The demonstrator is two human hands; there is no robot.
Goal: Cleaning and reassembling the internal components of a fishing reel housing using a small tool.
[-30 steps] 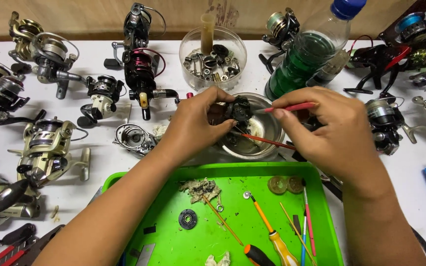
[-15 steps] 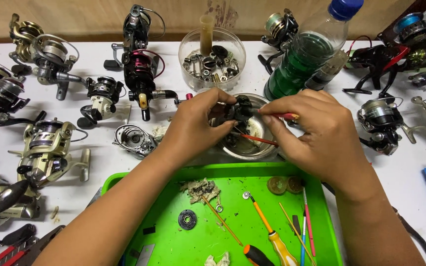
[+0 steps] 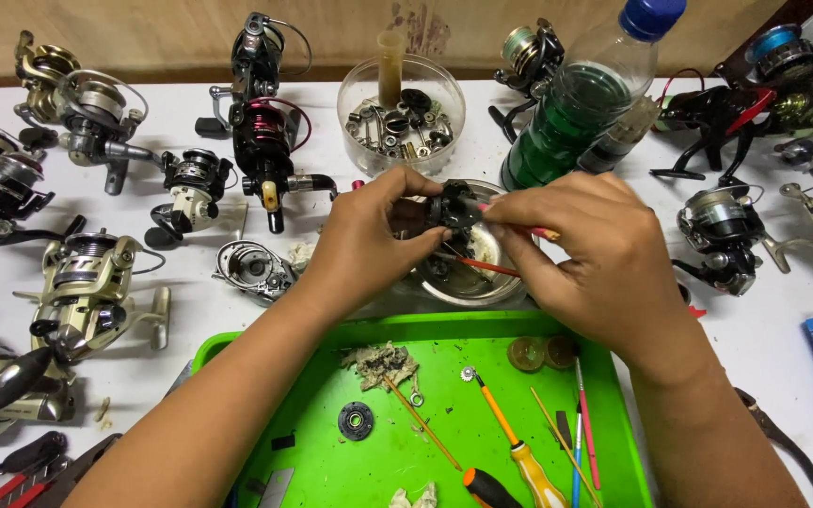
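Two hands on one small black reel part (image 3: 452, 209), held over the metal bowl (image 3: 468, 282). My left hand (image 3: 364, 240) pinches its rim; my right hand (image 3: 595, 259) grips a red-handled tool (image 3: 529, 229). Feels light, stiff, probably greasy-slick, so I'd hold the edges.

Head camera looks steeply down, close over the white table (image 3: 237, 320)

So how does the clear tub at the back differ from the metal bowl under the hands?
The clear tub is see-through plastic with a tube standing in its middle; the metal bowl is shiny and opaque. The tub holds a heap of small metal parts; the bowl is mostly hidden by the left hand and right hand. Both are round and open-topped.
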